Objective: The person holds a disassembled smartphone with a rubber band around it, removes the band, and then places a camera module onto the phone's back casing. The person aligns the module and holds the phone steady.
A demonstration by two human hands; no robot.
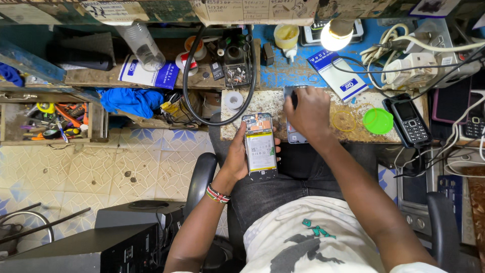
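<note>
- Your left hand (pixel 238 156) holds the opened phone (pixel 260 146) over your lap, at the near edge of the table (pixel 273 103); its fingers wrap the sides and grip it firmly.
- The phone's back is off, so its pale battery and the orange parts at its top face you. Its long axis runs away from you, top end toward the table.
- Your right hand (pixel 309 114) rests on the table just right of the phone, covering most of a second flat panel (pixel 294 136). Only that panel's near end and a dark far corner show, so you cannot tell what kind of part it is.
- Your right fingers curl down on something dark; whether they pinch it cannot be made out.
- A white and blue flat box (pixel 339 77) lies tilted on the blue surface beyond your right hand. A similar white and blue package (pixel 149 76) sits to the left under a clear plastic bottle (pixel 141 45).
- A green round lid (pixel 378 121) and a black keypad phone (pixel 410 120) lie to the right.
- A lit lamp (pixel 336 34) glares at the top, washing out what lies behind it.
</note>
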